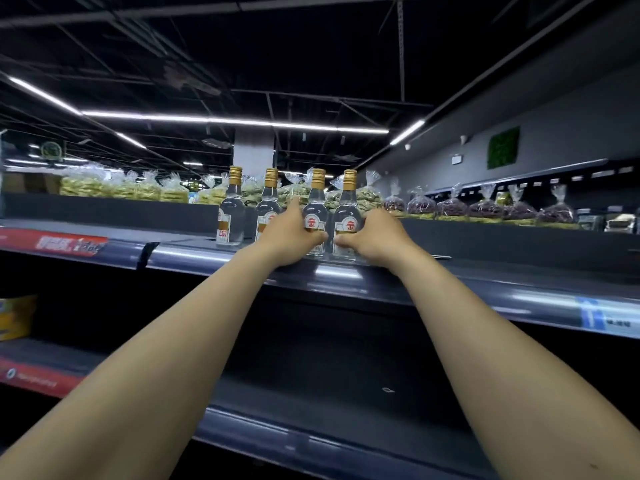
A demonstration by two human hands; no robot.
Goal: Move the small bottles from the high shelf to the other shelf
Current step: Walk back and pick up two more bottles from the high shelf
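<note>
Several small clear bottles with gold caps and red-and-white labels stand in a row on the high shelf (194,252). The leftmost bottle (231,209) and the second bottle (268,206) stand free. My left hand (292,237) wraps the third bottle (317,206), thumb across its label. My right hand (375,237) wraps the fourth bottle (347,211) from the right side. Both bottles still rest on the shelf surface. A lower dark shelf (311,441) lies below my forearms.
Behind the bottles, clear bags of green goods (145,188) and dark red goods (485,206) line a farther shelf. Red price strips (69,244) run along the left shelf edges. A yellow box (15,317) sits at the left on the middle level.
</note>
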